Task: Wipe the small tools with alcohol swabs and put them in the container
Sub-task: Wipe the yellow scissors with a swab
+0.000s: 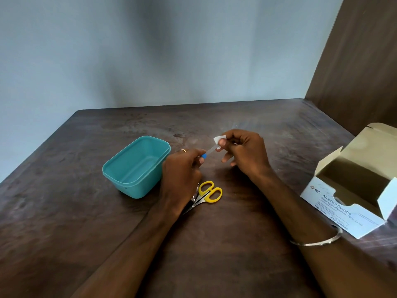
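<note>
My left hand [182,171] grips the blue handle end of a thin metal tool [208,152] held above the table. My right hand [242,150] pinches a small white alcohol swab [218,140] around the tool's far tip. A teal plastic container [135,166] stands open just left of my left hand; nothing shows inside it. Yellow-handled scissors [209,192] lie on the table below my hands, their blades partly hidden under my left wrist together with another metal tool.
An open white box of alcohol swabs [352,190] lies at the right edge of the dark wooden table [236,244]. A grey wall stands behind the table, and a brown panel rises at the back right.
</note>
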